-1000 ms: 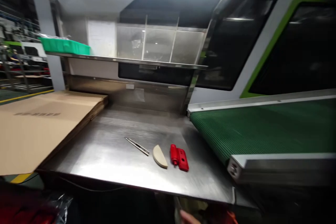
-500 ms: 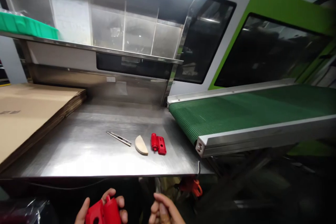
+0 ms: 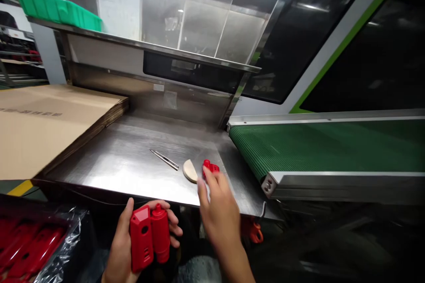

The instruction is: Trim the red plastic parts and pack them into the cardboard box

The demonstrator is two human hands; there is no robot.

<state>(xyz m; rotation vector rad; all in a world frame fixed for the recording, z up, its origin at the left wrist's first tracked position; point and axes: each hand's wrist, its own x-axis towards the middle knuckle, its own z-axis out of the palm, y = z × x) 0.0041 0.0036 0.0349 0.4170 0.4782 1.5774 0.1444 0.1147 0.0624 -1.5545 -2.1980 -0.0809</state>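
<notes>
My left hand [image 3: 133,239] clamps a red plastic housing [image 3: 150,235] below the steel table [image 3: 126,163] edge, freeing my right hand [image 3: 215,205], fingers spread, to reach the small red part [image 3: 210,168] beside the beige scraper [image 3: 190,170]

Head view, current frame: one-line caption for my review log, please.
Left hand holds a red plastic part below the steel table; right hand reaches a smaller red part.
</notes>
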